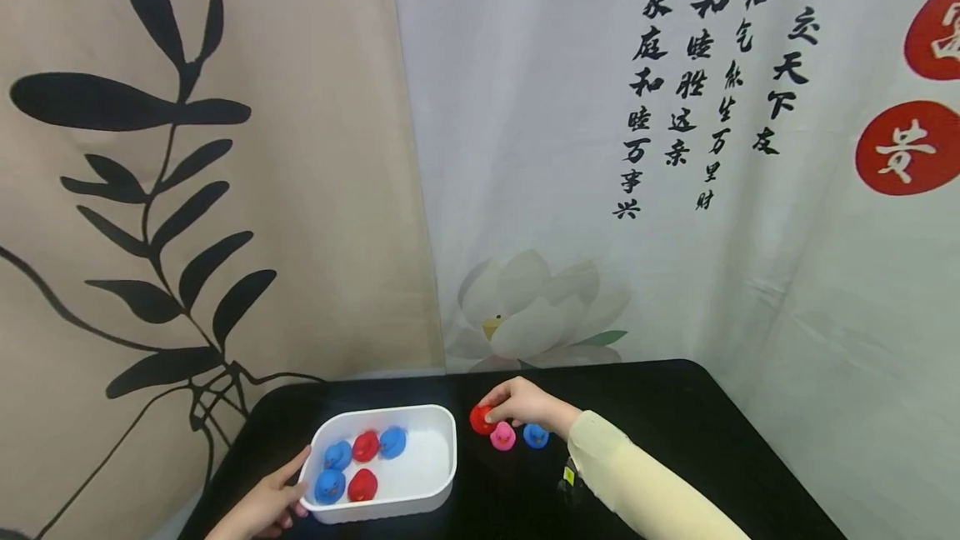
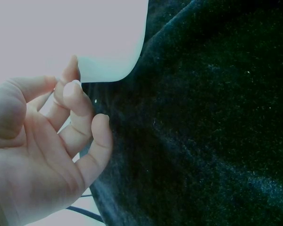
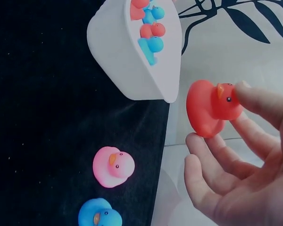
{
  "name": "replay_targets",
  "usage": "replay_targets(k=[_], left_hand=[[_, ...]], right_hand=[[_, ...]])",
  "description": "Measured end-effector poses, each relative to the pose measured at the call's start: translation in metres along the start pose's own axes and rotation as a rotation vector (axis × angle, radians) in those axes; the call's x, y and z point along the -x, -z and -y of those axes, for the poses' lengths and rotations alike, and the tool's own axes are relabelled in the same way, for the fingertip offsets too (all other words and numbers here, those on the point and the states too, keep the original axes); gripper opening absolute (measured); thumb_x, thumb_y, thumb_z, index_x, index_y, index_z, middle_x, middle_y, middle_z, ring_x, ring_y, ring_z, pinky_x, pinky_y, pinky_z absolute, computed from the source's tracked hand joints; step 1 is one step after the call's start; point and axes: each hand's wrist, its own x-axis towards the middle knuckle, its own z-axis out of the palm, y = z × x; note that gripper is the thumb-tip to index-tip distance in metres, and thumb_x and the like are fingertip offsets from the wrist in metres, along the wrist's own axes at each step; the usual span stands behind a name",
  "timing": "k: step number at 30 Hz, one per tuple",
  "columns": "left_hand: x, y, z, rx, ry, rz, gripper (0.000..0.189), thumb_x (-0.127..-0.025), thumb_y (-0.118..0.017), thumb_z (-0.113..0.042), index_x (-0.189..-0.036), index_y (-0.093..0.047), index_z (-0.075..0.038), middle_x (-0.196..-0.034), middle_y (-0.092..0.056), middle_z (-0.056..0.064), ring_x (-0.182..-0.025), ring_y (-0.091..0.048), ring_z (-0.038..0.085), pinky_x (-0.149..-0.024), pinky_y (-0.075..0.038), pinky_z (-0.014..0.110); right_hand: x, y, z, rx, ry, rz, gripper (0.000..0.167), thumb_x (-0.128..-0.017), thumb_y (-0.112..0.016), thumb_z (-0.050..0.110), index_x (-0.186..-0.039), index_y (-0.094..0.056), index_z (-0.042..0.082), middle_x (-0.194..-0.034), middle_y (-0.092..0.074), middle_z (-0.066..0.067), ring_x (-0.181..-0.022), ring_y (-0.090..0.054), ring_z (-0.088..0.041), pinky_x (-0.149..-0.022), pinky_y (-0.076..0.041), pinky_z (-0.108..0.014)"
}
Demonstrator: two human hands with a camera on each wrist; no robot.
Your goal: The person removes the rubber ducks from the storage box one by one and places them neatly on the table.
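A red rubber duck (image 3: 207,108) is pinched by the head between the thumb and fingers of my right hand (image 3: 262,165). In the head view this hand (image 1: 531,407) is just right of a white plastic tub (image 1: 420,482). My left hand (image 1: 270,497) grips the tub's left front corner, thumb at the rim and fingers curled below; the left wrist view shows the fingers bent at the tub's edge (image 2: 108,68). Inside the tub sit red and blue ducks, several in all. A pink duck (image 3: 112,167) and a blue duck (image 3: 98,215) stand on the black cloth near my right hand.
Black cloth (image 1: 660,440) covers the table. A small dark object with a yellow label (image 1: 569,473) lies beside my right sleeve (image 1: 637,473). Behind the table hangs a pale curtain (image 1: 525,148) printed with leaves, a lotus and writing.
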Motion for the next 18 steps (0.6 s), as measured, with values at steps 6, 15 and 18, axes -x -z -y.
replay_targets(k=[6,15,18], left_hand=[[0.002,-0.001,-0.001,0.016,0.016,0.014,0.064,-0.098,-0.055,-0.019,-0.151,-0.023,-0.001,-0.078,-0.059,0.01,-0.062,-0.051,0.021,-0.057,-0.041,0.029],[0.003,-0.001,-0.004,0.002,0.014,0.017,0.066,-0.098,-0.056,-0.02,-0.151,-0.023,-0.001,-0.078,-0.059,0.01,-0.063,-0.052,0.022,-0.058,-0.042,0.029],[0.002,-0.002,-0.002,0.009,0.011,0.021,0.065,-0.098,-0.056,-0.02,-0.151,-0.022,-0.001,-0.078,-0.059,0.01,-0.063,-0.052,0.022,-0.059,-0.042,0.029]], right_hand=[[0.006,0.007,-0.005,0.0,0.002,-0.003,0.021,-0.086,-0.071,0.016,-0.106,-0.073,0.01,-0.099,-0.069,-0.004,-0.089,-0.06,-0.023,-0.077,-0.049,-0.051],[0.008,0.023,-0.016,0.005,0.011,-0.04,0.022,-0.085,-0.071,0.017,-0.105,-0.073,0.009,-0.098,-0.069,-0.003,-0.088,-0.06,-0.021,-0.076,-0.049,-0.049],[0.009,0.028,-0.021,0.01,0.014,-0.05,0.022,-0.085,-0.071,0.017,-0.106,-0.073,0.008,-0.097,-0.069,-0.003,-0.087,-0.061,-0.019,-0.078,-0.048,-0.053]])
